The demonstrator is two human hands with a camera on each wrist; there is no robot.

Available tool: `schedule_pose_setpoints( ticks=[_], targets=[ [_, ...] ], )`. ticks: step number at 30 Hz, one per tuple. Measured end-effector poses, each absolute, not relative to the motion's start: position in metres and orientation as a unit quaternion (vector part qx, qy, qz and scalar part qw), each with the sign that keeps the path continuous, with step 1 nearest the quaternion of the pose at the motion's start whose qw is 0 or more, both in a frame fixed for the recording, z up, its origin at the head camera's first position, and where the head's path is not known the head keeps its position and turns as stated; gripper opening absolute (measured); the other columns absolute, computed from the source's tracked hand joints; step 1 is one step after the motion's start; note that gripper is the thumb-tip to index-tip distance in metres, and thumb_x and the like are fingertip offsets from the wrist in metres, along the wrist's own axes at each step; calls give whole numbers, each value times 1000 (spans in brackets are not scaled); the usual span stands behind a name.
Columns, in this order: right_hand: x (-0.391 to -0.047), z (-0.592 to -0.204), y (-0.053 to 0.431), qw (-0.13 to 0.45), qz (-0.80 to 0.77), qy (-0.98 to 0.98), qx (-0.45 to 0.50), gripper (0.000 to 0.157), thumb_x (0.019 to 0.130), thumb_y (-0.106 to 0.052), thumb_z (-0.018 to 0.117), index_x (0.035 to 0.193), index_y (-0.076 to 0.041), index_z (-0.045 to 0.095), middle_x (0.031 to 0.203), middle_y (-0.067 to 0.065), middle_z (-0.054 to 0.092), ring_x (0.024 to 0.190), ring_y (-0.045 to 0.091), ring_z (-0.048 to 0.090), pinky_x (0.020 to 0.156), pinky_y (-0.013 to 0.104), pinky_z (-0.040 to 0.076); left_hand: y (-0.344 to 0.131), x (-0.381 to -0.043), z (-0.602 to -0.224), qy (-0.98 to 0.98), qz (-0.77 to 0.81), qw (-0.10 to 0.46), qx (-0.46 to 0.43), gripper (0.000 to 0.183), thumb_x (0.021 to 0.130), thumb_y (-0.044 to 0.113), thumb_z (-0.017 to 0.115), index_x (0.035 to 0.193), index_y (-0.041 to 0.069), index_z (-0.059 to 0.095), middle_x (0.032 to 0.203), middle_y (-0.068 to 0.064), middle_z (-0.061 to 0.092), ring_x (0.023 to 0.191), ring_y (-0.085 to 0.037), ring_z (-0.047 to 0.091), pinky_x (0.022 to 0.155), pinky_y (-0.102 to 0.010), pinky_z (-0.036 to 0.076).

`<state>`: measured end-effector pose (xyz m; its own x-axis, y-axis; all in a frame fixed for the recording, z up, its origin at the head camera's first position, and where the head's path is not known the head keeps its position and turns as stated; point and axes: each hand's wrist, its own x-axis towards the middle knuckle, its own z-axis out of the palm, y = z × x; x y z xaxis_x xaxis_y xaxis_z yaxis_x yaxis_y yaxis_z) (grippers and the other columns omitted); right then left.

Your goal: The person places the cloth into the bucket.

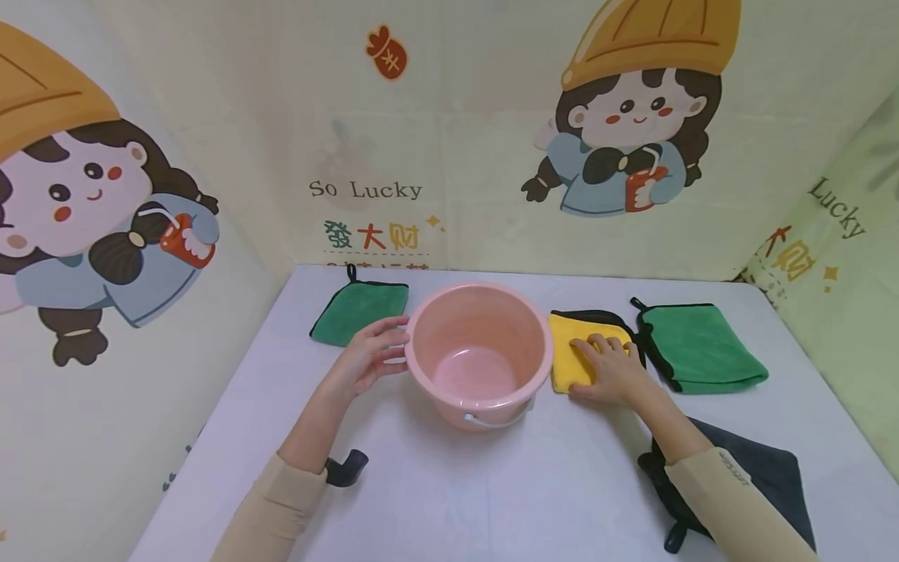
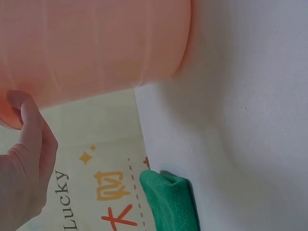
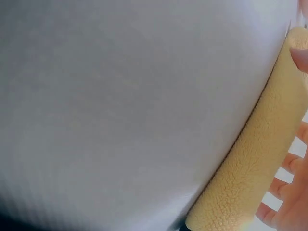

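A pink bucket (image 1: pixel 477 343) stands upright on the white table, its pale handle (image 1: pixel 495 421) hanging at the near side. The fingers of my left hand (image 1: pixel 372 357) lie extended against the left of the bucket's rim; in the left wrist view a fingertip touches the pink plastic (image 2: pixel 96 48). My right hand (image 1: pixel 614 375) rests spread over a folded yellow cloth (image 1: pixel 564 363) with black edging, just right of the bucket. In the right wrist view the thumb (image 3: pixel 301 58) is on the cloth (image 3: pixel 255 159) near one end, with the other fingers along its far side.
Behind my left hand lies a folded green cloth (image 1: pixel 365 308). Another green cloth (image 1: pixel 702 347) is at the back right. A dark grey cloth (image 1: pixel 762 468) lies under my right forearm. Printed fabric (image 1: pixel 485 156) hangs behind the table (image 1: pixel 449 499).
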<state>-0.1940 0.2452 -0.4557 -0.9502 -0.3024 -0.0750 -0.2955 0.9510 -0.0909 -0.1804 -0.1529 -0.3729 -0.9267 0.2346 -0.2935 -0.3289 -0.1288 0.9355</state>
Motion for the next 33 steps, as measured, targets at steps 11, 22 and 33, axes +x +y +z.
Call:
schedule_pose_setpoints(
  ticks=[11,22,33],
  targets=[
    [-202,-458,244,26,-49,984,-167,57,80,-37,65,126,-8,49,117,20,48,104,42,41,86,68,27,-155,-182,-372,630,750,200,-31,48,89,15,57,133,4,41,123,-12,50,100,-29,59,79,-38,52],
    [-206,-460,246,11,-63,982,-179,42,83,-23,66,119,-7,50,106,18,51,96,38,44,80,59,30,-154,-185,-370,637,743,204,-18,49,88,16,60,132,3,40,118,-12,52,95,-25,60,79,-39,52],
    [-208,-434,248,-46,-72,979,-184,36,84,-21,65,114,-9,50,95,14,48,87,32,42,74,50,31,-154,-185,-369,643,739,200,-27,47,88,15,60,130,4,43,118,-13,52,94,-25,60,78,-39,52]
  ],
)
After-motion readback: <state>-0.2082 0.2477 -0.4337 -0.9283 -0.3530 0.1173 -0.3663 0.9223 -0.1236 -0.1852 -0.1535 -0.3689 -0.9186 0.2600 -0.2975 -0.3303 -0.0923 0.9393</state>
